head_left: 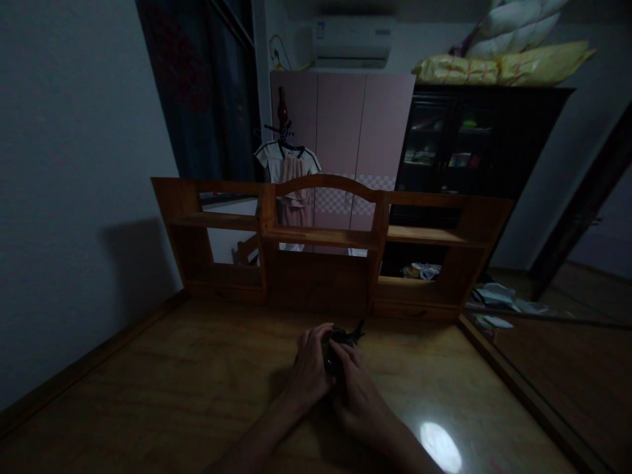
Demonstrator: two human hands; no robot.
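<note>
A small, dark, glossy object [330, 359] is held between my two hands, above or on the wooden surface. A thin forked tip sticks out from it toward the upper right. The dim light hides its exact kind. My left hand [310, 363] wraps its left side with curled fingers. On the right, my right hand [359, 388] grips it, the fingers laid across its top. Much of the object is covered by both hands.
The wooden surface [217, 388] meets a wooden shelf unit [320, 236] at its far side. A white wall [79, 197] borders the left. Bright glare [439, 447] shows at the lower right. Behind stand a pink wardrobe [340, 125], a dark cabinet [518, 131] and hanging clothes [291, 168].
</note>
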